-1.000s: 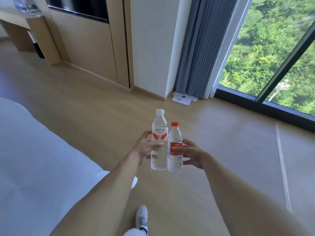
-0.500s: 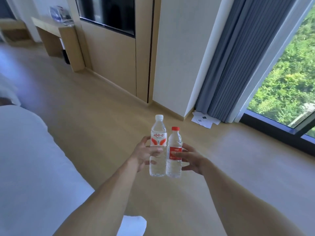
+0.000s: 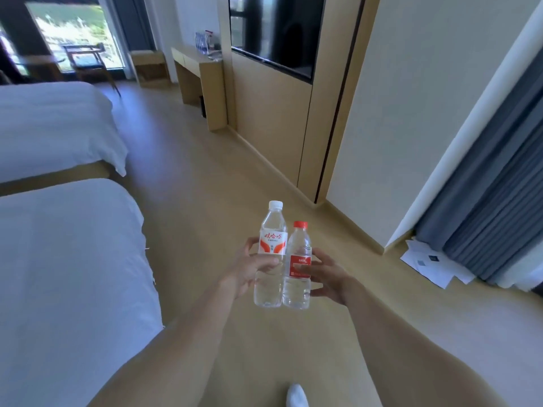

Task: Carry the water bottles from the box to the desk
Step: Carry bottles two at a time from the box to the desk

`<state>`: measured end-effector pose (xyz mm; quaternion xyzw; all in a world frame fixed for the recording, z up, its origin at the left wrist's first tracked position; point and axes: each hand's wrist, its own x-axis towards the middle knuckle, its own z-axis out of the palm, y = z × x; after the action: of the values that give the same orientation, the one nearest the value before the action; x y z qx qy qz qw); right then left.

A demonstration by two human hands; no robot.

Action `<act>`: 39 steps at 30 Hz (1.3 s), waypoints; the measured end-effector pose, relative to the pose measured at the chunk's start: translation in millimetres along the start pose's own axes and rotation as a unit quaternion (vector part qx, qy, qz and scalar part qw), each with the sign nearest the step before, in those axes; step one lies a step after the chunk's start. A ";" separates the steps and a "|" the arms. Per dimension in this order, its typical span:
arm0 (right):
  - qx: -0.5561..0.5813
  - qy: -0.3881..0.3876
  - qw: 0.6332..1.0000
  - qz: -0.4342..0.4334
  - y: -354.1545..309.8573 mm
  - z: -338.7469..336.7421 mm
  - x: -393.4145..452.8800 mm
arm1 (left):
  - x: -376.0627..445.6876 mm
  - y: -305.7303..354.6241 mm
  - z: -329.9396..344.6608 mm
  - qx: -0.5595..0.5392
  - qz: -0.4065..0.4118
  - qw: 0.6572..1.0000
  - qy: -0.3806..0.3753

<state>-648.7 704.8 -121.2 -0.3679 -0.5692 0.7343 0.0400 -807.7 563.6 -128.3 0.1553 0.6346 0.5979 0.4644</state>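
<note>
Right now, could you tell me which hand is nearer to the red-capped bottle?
Right. The right hand grips the red-capped bottle directly; the left hand holds the white-capped bottle beside it.

Two upright bottles [image 3: 282, 259] touch side by side between the hands [image 3: 293, 274]; beds [image 3: 58, 259] left, desk [image 3: 202, 71] far ahead.

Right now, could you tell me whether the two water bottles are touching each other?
Touching: the head view shows the white-capped bottle pressed side by side against the red-capped bottle, no gap visible.
</note>
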 end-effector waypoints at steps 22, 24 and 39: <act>-0.076 -0.134 0.986 0.056 -141.9 -30.4 273.8 | 213.7 89.1 -43.0 -0.075 -0.013 0.989 0.127; -0.079 -0.129 0.987 0.061 -151.5 -25.5 301.9 | 241.4 93.5 -57.0 -0.085 -0.013 0.989 0.116; -0.088 -0.119 0.987 0.066 -279.6 96.9 538.1 | 440.9 208.2 -244.7 -0.106 -0.022 0.989 0.104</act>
<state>-1196.9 981.1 -137.6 -0.3170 -0.6065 0.7211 -0.1085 -1301.4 794.2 -154.1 0.0285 0.6157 0.6645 0.4226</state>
